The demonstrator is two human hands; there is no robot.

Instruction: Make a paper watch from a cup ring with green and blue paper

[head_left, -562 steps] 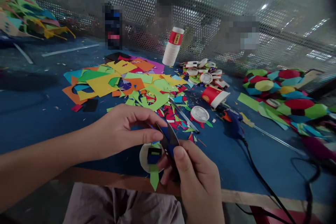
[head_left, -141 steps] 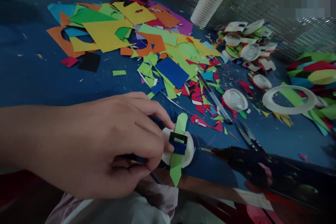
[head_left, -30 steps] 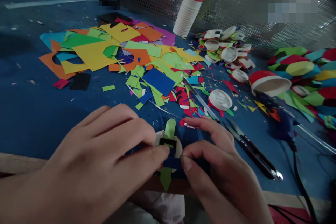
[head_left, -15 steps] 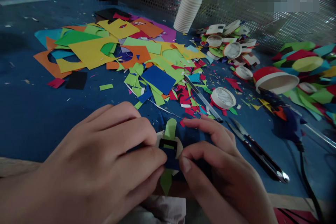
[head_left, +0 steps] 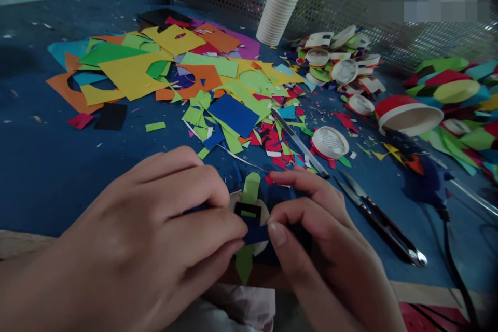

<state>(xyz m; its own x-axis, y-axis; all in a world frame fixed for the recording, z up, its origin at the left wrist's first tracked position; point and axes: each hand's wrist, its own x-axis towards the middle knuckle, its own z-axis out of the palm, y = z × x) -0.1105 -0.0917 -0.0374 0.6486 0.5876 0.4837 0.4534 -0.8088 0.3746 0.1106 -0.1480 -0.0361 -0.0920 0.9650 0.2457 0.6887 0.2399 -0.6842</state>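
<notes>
On the blue table [head_left: 58, 181], left hand [head_left: 167, 228] and right hand [head_left: 330, 238] pinch a dark blue strip [head_left: 257, 235], apparently to hold it straight across the green strip [head_left: 251, 188] between grips.

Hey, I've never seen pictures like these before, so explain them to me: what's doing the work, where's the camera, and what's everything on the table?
There's no machine here, just a person's two bare hands. Every picture comes from one camera worn on that person's head, looking forward and down. The left hand and right hand seem to pinch a dark blue paper strip between them, over a white disc that bears a green pointed strip and a small black frame. On the blue table lie colourful cut paper, thread snips and a corded glue gun; farther back is a tall stack of paper cups.
</notes>
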